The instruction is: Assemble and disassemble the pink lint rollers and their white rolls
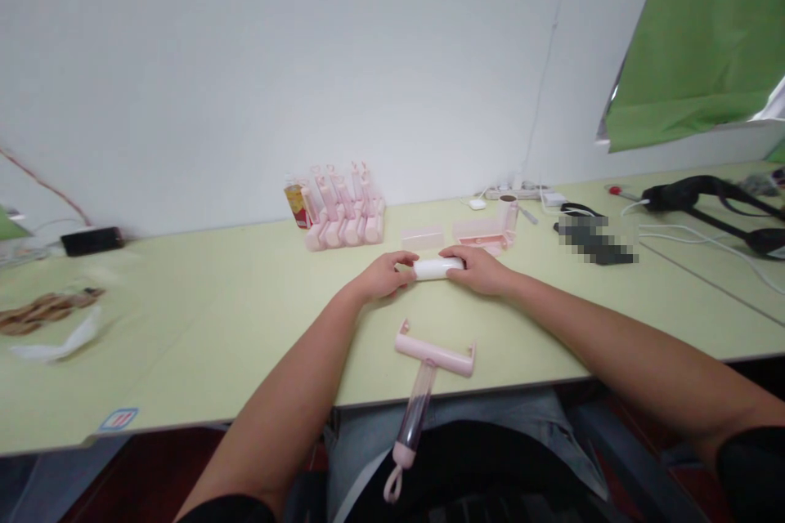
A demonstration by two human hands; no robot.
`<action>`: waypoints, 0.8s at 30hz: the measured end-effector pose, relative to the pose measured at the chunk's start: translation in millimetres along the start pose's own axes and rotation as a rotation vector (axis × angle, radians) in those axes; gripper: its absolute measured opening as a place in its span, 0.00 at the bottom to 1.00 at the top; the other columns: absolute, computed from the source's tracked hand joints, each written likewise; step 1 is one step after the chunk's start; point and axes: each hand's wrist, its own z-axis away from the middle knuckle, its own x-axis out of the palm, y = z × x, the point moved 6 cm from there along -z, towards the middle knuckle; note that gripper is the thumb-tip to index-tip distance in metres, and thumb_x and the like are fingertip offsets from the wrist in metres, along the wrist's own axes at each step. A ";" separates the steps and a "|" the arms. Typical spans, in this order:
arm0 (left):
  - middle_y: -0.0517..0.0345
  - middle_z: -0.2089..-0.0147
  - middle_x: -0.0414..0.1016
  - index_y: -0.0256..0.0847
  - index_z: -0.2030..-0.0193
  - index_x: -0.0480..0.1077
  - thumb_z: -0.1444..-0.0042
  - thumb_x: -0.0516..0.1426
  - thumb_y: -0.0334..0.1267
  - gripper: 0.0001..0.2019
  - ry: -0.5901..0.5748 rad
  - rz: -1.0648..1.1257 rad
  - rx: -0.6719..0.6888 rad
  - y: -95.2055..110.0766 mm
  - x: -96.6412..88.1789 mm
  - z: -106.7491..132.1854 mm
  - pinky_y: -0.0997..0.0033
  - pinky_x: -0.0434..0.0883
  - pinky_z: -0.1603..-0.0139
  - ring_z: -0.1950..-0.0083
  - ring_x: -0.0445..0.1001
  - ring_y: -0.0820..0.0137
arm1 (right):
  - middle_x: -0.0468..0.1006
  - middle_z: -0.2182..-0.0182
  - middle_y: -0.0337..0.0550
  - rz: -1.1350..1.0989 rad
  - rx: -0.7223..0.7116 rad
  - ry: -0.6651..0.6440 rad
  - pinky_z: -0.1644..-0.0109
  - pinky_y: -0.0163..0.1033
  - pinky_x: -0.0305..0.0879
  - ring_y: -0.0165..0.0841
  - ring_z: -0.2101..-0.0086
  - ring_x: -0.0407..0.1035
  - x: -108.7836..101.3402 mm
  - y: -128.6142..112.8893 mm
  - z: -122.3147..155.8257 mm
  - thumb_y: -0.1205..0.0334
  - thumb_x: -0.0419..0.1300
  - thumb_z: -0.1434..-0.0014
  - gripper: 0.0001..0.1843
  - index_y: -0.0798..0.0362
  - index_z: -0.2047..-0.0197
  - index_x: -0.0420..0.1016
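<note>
White roll (431,269): in the middle of the frame, lying on its side on the green table (245,319).
Right hand (482,270): curled around the roll's right end, holding it.
Left hand (388,276): fingers and thumb bent, with a small gap, at the roll's left end; I can't tell if it grips.
Roll's feel: probably light, a bit slippery outside, not easy to break; a hard squeeze might dent it.
Best hold: likely both ends, gently.
Pink handle (432,353): lower middle, nearer the person, its clear tube poking past the table edge.
</note>
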 end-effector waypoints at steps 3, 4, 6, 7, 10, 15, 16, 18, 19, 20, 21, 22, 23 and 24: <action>0.54 0.62 0.74 0.38 0.55 0.73 0.50 0.61 0.45 0.17 0.154 -0.232 0.063 15.6 -14.0 4.7 0.76 0.60 0.74 0.72 0.68 0.73 | 0.77 0.50 0.47 0.029 0.000 0.000 0.46 0.40 0.62 0.38 0.53 0.70 0.5 7.4 -2.3 0.64 0.61 0.45 0.22 0.54 0.45 0.73; 0.54 0.66 0.74 0.38 0.59 0.74 0.49 0.61 0.48 0.16 0.168 -0.301 0.085 23.9 -15.1 8.8 0.75 0.60 0.73 0.71 0.68 0.71 | 0.77 0.50 0.48 0.032 -0.008 -0.001 0.47 0.40 0.62 0.38 0.53 0.70 0.8 8.0 -2.5 0.63 0.60 0.44 0.22 0.54 0.45 0.72; 0.56 0.71 0.73 0.40 0.63 0.74 0.48 0.59 0.54 0.18 0.075 -0.364 0.121 41.0 -7.3 19.8 0.74 0.58 0.73 0.72 0.68 0.70 | 0.77 0.50 0.48 0.043 -0.018 0.001 0.47 0.40 0.62 0.38 0.53 0.70 1.1 8.2 -2.5 0.63 0.60 0.43 0.21 0.54 0.46 0.72; 0.56 0.71 0.74 0.41 0.63 0.74 0.50 0.59 0.56 0.19 -0.006 -0.371 0.144 49.4 -0.1 26.7 0.74 0.58 0.73 0.72 0.68 0.69 | 0.77 0.51 0.48 0.051 -0.018 0.003 0.47 0.40 0.62 0.38 0.53 0.70 1.1 8.1 -2.5 0.63 0.60 0.43 0.21 0.54 0.46 0.72; 0.56 0.73 0.73 0.43 0.63 0.75 0.60 0.66 0.56 0.23 -0.128 -0.399 0.146 64.3 14.6 45.1 0.72 0.59 0.74 0.75 0.68 0.68 | 0.77 0.51 0.48 0.066 -0.015 0.006 0.47 0.40 0.62 0.38 0.53 0.70 0.7 8.2 -2.8 0.62 0.59 0.42 0.21 0.54 0.45 0.72; 0.58 0.80 0.70 0.40 0.56 0.72 0.62 0.68 0.40 0.23 -0.280 -0.331 -0.060 45.1 16.7 50.7 0.72 0.59 0.80 0.83 0.65 0.69 | 0.77 0.50 0.49 0.055 0.000 0.002 0.47 0.40 0.62 0.38 0.53 0.70 -0.4 10.4 -3.6 0.61 0.59 0.42 0.21 0.55 0.45 0.72; 0.58 0.80 0.71 0.39 0.53 0.70 0.60 0.65 0.37 0.23 -0.342 -0.329 -0.131 37.8 16.6 51.1 0.72 0.60 0.81 0.85 0.65 0.69 | 0.77 0.50 0.49 0.052 0.002 0.000 0.47 0.40 0.62 0.38 0.53 0.70 -0.4 10.9 -3.6 0.61 0.59 0.42 0.21 0.55 0.45 0.72; 0.56 0.74 0.74 0.39 0.49 0.67 0.57 0.60 0.32 0.24 -0.419 -0.347 -0.223 27.1 13.9 52.1 0.73 0.61 0.83 0.85 0.67 0.69 | 0.76 0.50 0.48 0.045 0.003 0.000 0.47 0.40 0.62 0.38 0.53 0.70 -0.3 11.9 -3.6 0.61 0.60 0.42 0.21 0.54 0.45 0.72; 0.54 0.71 0.75 0.40 0.49 0.66 0.57 0.58 0.31 0.24 -0.426 -0.362 -0.239 23.9 11.3 52.3 0.73 0.62 0.83 0.84 0.69 0.69 | 0.76 0.49 0.48 0.041 0.002 0.001 0.47 0.40 0.62 0.38 0.52 0.70 -0.2 12.5 -3.6 0.61 0.59 0.42 0.21 0.54 0.45 0.72; 0.53 0.67 0.76 0.40 0.50 0.66 0.57 0.57 0.30 0.23 -0.423 -0.378 -0.241 21.2 8.4 52.4 0.74 0.62 0.83 0.83 0.69 0.70 | 0.76 0.49 0.48 0.038 0.002 0.002 0.47 0.40 0.62 0.37 0.52 0.70 0.1 13.1 -3.7 0.61 0.60 0.42 0.21 0.54 0.45 0.72; 0.53 0.64 0.76 0.41 0.51 0.66 0.57 0.55 0.29 0.23 -0.416 -0.395 -0.237 18.5 5.1 52.5 0.75 0.62 0.83 0.83 0.70 0.71 | 0.76 0.50 0.47 0.037 0.002 0.003 0.47 0.40 0.62 0.37 0.52 0.70 0.4 13.8 -3.8 0.60 0.59 0.42 0.21 0.54 0.45 0.72; 0.53 0.62 0.75 0.41 0.52 0.67 0.57 0.54 0.28 0.22 -0.403 -0.418 -0.232 15.1 0.8 52.7 0.75 0.62 0.83 0.82 0.70 0.72 | 0.76 0.50 0.47 0.036 0.000 0.005 0.47 0.40 0.63 0.37 0.53 0.70 0.6 14.4 -4.0 0.60 0.59 0.42 0.21 0.54 0.45 0.72; 0.53 0.60 0.75 0.41 0.53 0.67 0.57 0.54 0.27 0.21 -0.382 -0.450 -0.230 11.1 -4.6 52.8 0.75 0.63 0.82 0.82 0.70 0.73 | 0.76 0.50 0.47 0.037 -0.002 0.007 0.47 0.40 0.63 0.37 0.53 0.70 0.8 14.9 -4.1 0.60 0.59 0.42 0.20 0.54 0.46 0.72; 0.53 0.59 0.75 0.40 0.54 0.67 0.56 0.53 0.27 0.20 -0.351 -0.493 -0.226 7.3 -11.4 52.8 0.74 0.63 0.81 0.81 0.70 0.73 | 0.77 0.50 0.47 0.039 -0.004 0.009 0.47 0.40 0.63 0.37 0.53 0.70 1.0 15.3 -4.3 0.60 0.59 0.42 0.20 0.54 0.46 0.72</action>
